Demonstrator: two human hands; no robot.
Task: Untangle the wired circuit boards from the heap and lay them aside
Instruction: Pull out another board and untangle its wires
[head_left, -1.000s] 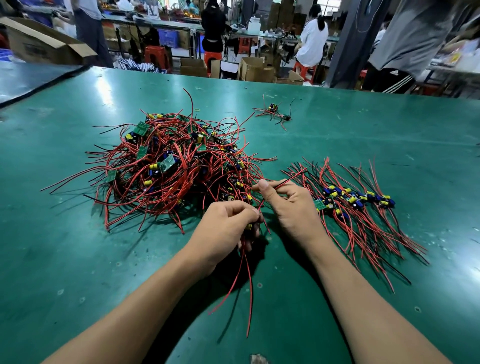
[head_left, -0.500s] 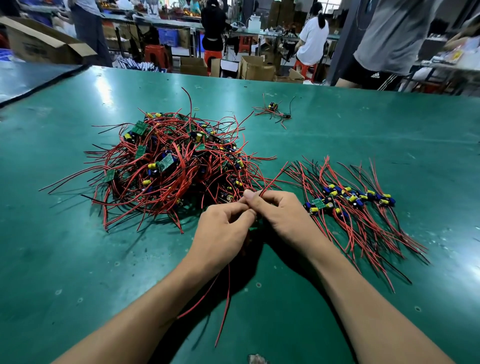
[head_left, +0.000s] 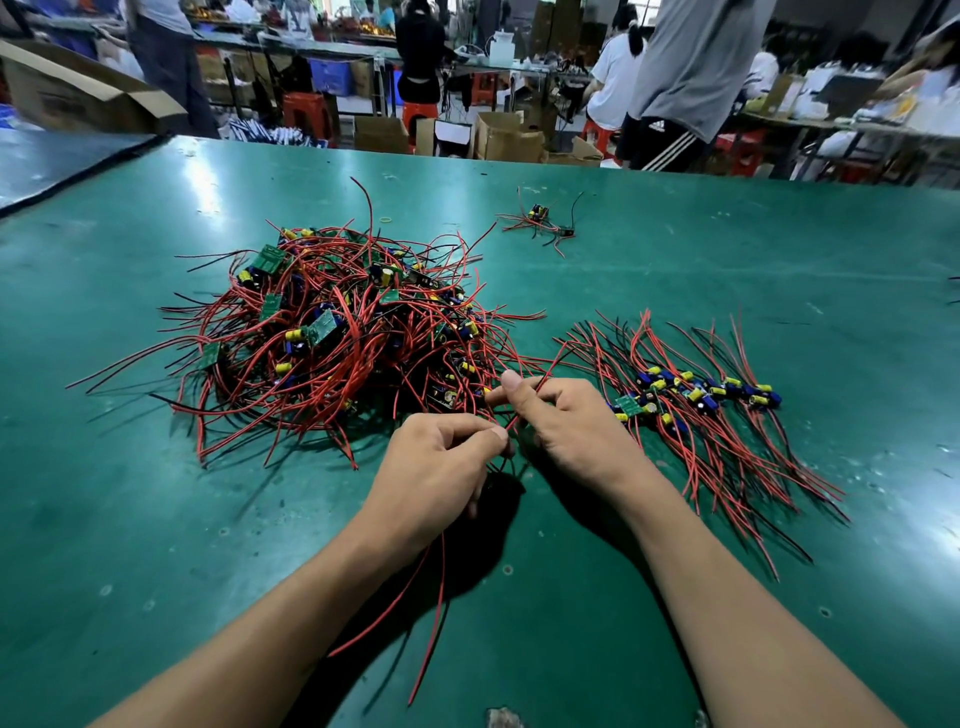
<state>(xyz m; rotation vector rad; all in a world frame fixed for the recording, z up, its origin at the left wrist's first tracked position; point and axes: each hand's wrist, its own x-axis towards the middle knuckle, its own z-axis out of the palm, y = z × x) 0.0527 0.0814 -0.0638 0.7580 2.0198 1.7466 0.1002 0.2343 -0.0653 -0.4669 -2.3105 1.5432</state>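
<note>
Red and black wires knotted round small green circuit boards make up the heap (head_left: 332, 338), which sits on the green matted table (head_left: 130, 545). At the heap's near right edge the left hand (head_left: 441, 467) is curled tight round a bunch of thin red wires (head_left: 438, 597); their loose ends trail from the heap toward the person, and any board on them is hidden inside the fist. Just beside it the right hand (head_left: 566, 421) pinches a single red wire between thumb and forefinger. Right of the heap lies the fanned row of untangled boards (head_left: 696, 400), with yellow and blue capacitors clustered in its middle and the wires roughly parallel. Beyond the heap, to its right, rests a small stray cluster of wired boards (head_left: 540, 221). Far beyond the heap stand open brown cardboard cartons (head_left: 501, 137), a blue plastic crate (head_left: 327, 75) and, to the left, a large flat cardboard box (head_left: 78, 96); what they hold cannot be made out, and any print is too blurred to read. White side stripes mark the black trousers (head_left: 662, 148) of a standing person
</note>
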